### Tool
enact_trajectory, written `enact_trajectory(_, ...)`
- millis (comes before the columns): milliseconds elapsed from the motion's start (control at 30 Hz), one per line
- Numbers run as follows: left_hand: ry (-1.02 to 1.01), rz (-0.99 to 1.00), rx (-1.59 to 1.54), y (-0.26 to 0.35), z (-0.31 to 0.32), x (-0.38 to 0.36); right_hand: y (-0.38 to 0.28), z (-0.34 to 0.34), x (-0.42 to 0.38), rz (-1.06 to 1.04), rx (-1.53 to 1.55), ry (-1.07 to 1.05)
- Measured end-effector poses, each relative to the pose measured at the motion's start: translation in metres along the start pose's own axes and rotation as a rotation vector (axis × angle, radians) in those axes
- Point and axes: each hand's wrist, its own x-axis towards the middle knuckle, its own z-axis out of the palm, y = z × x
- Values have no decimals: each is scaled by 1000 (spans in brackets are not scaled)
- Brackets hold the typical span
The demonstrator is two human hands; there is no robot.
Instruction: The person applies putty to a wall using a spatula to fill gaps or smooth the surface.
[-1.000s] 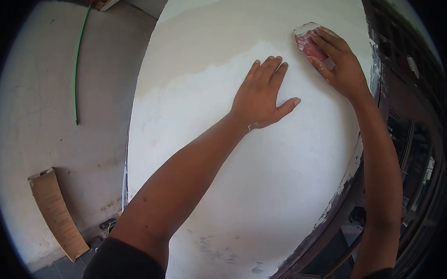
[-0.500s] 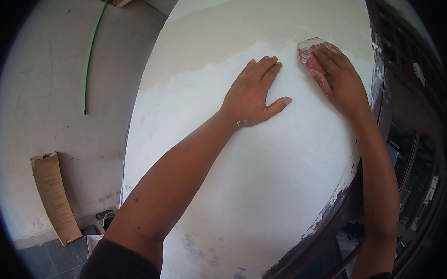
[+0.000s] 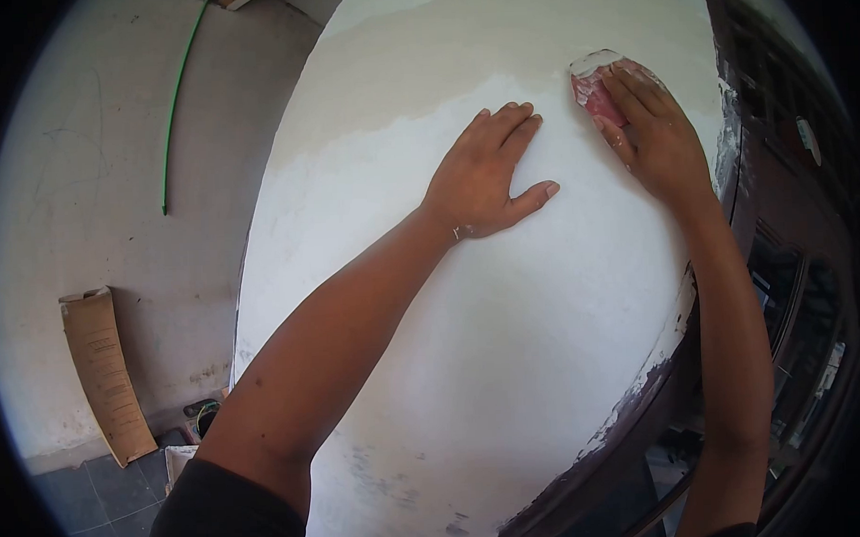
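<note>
My left hand (image 3: 484, 175) lies flat on the white-coated wall (image 3: 508, 332), fingers pointing up and thumb out to the side, with nothing in it. To its upper right, my right hand (image 3: 660, 142) presses a flat red pad smeared with white (image 3: 596, 94) against the wall. Its fingers lie over the pad and the thumb is along the lower edge; the hand hides part of it, so its exact kind cannot be made out. A beige-toned band (image 3: 413, 61) crosses the wall above both hands, with an uneven lower border against the white.
A dark door frame (image 3: 744, 182) with glass borders the wall on the right, its edge streaked white. On the left, a long cardboard piece (image 3: 110, 374) leans on a grey wall (image 3: 78, 224) near a thin green rod (image 3: 173, 121). Dark floor tiles (image 3: 116, 497) lie below.
My right hand has slid a little upward on the wall with the red pad. My left hand stays almost in place.
</note>
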Motion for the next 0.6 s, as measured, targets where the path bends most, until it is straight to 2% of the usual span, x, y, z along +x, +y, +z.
enact_trajectory(200,1,6,8,1,0,0,7,11,25,69,-62,85)
enact_trajectory(267,1,8,9,1,0,1,5,11,24,102,-53,2)
enact_trajectory(367,3,8,3,0,1,1,7,4,11,122,-32,11)
enact_trajectory(467,3,4,0,1,0,0,12,7,12,71,-85,114)
enact_trajectory(600,5,12,0,0,-1,0,8,13,24,63,-49,71)
